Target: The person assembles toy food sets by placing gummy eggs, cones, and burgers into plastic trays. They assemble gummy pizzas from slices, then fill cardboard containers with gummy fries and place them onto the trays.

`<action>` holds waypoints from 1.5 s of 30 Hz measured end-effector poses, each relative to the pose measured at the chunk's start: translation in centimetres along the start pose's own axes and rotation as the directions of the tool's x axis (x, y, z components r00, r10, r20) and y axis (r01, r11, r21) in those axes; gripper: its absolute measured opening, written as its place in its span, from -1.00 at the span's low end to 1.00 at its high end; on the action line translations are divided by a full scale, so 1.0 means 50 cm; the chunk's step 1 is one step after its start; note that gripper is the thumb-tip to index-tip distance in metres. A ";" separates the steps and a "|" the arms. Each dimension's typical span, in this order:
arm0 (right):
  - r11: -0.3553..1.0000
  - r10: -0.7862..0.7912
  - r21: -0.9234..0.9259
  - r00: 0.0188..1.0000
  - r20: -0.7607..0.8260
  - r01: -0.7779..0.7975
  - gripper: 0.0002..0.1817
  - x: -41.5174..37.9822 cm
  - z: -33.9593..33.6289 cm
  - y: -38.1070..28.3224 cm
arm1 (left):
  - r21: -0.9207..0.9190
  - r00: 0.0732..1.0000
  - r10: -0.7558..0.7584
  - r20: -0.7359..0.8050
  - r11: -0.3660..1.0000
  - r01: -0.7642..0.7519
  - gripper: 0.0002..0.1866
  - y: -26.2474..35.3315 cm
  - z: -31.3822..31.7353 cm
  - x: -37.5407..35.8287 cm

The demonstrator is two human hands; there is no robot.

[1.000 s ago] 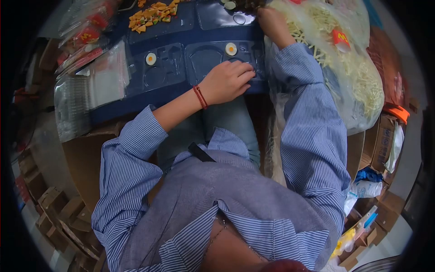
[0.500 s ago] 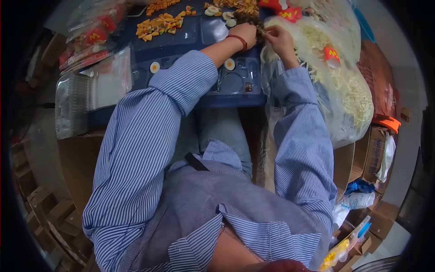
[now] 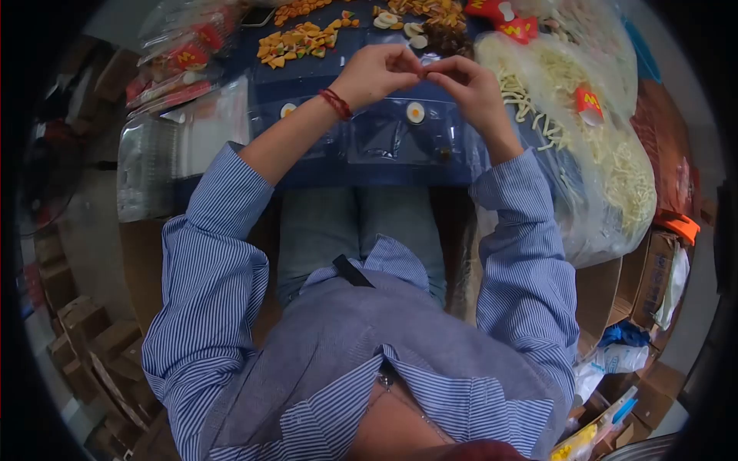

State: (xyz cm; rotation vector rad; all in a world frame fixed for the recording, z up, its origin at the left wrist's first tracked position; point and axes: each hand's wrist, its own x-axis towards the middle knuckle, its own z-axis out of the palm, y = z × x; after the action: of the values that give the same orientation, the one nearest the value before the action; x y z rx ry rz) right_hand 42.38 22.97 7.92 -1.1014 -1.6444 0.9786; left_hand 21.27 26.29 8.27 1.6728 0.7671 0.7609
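My left hand [image 3: 383,72] and my right hand [image 3: 467,86] meet fingertip to fingertip above the dark blue table [image 3: 269,88]. Thumb and index finger are pinched on each hand, and whatever they hold is too small to make out. Just below them a small egg piece [image 3: 415,113] sits on a clear plastic tray [image 3: 377,138]. Another egg piece [image 3: 288,109] is partly behind my left forearm. Behind my fingers is a pile of dark brown bits [image 3: 447,38].
Orange wedge pieces [image 3: 300,44] lie at the back left. White egg-like slices [image 3: 386,21] are near the back centre. A plastic bag of pale strands [image 3: 615,154] fills the right side, with a red packet [image 3: 590,104] on it. Clear trays [image 3: 144,165] are stacked at left.
Both hands have come back from the dark brown pile toward my body and now touch at the fingertips over the tray. The whole view has shifted slightly.
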 end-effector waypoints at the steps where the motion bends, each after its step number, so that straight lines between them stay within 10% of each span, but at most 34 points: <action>1: 1.000 -0.012 0.001 0.999 0.032 0.012 -0.84 -0.012 0.026 -0.021 | 0.008 1.000 -0.012 -0.015 1.000 0.012 -0.80 0.006 -0.007 -0.035; 10: 0.871 0.097 0.477 0.993 0.060 -0.114 -0.87 -0.140 0.283 -0.092 | -0.191 0.964 -0.151 -0.219 0.975 0.110 -0.82 -0.005 -0.056 -0.325; 12: 0.989 0.026 0.144 0.999 -0.032 -0.021 -0.83 -0.154 0.321 -0.073 | -0.180 0.956 -0.185 -0.227 0.973 0.146 -0.81 -0.020 -0.076 -0.358; 14: 0.999 -0.045 -0.023 0.996 -0.075 0.043 -0.85 -0.148 0.356 -0.080 | 0.664 0.950 0.215 -0.226 0.748 -0.012 -0.78 -0.047 -0.102 -0.374; 16: 0.811 -0.391 -0.487 0.920 -0.038 0.324 -0.88 -0.134 0.384 -0.045 | 0.662 0.956 0.211 -0.205 0.749 -0.023 -0.76 -0.071 -0.104 -0.379; 19: 0.640 -0.440 -0.686 0.897 0.043 0.347 -0.89 -0.130 0.398 -0.022 | 0.678 0.951 0.265 -0.160 0.730 -0.089 -0.75 -0.090 -0.096 -0.380; 31: 0.539 -0.241 -0.763 0.933 0.267 0.357 -0.69 -0.160 0.337 -0.071 | 0.785 0.909 0.417 -0.005 0.565 -0.255 -0.73 -0.081 -0.074 -0.378; 36: 0.691 -0.299 -0.559 0.886 0.355 0.458 -0.73 -0.085 0.140 -0.117 | 0.847 0.901 0.428 0.068 0.453 -0.279 -0.69 -0.071 -0.064 -0.369; 38: 0.657 -0.041 -0.703 0.945 0.326 0.271 -0.80 -0.011 -0.014 -0.068 | 0.847 0.915 0.395 0.079 0.457 -0.271 -0.68 -0.072 -0.065 -0.368; 39: 0.478 0.314 -0.878 0.938 0.150 -0.020 -0.84 0.048 -0.093 -0.060 | 0.845 0.912 0.402 0.085 0.456 -0.279 -0.68 -0.071 -0.065 -0.367; 40: 0.181 0.270 -0.975 0.946 0.177 0.131 -0.81 0.109 -0.225 0.039 | 0.843 0.920 0.385 0.065 0.473 -0.257 -0.68 -0.071 -0.064 -0.365; 42: 0.061 0.100 -0.976 0.974 -0.203 -0.209 -0.83 0.187 -0.410 0.101 | 0.841 0.931 0.362 0.042 0.490 -0.228 -0.67 -0.074 -0.061 -0.365; 45: -0.018 0.062 -0.984 0.982 -0.178 -0.177 -0.62 0.281 -0.589 0.203 | 0.851 0.941 0.337 0.020 0.489 -0.193 -0.65 -0.085 -0.063 -0.364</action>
State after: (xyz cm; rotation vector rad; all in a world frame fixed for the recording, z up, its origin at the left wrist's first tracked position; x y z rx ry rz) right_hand 70.02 42.96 10.27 -2.2206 -2.1755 -0.5485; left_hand 7.62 14.26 2.93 2.7138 1.1062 0.7790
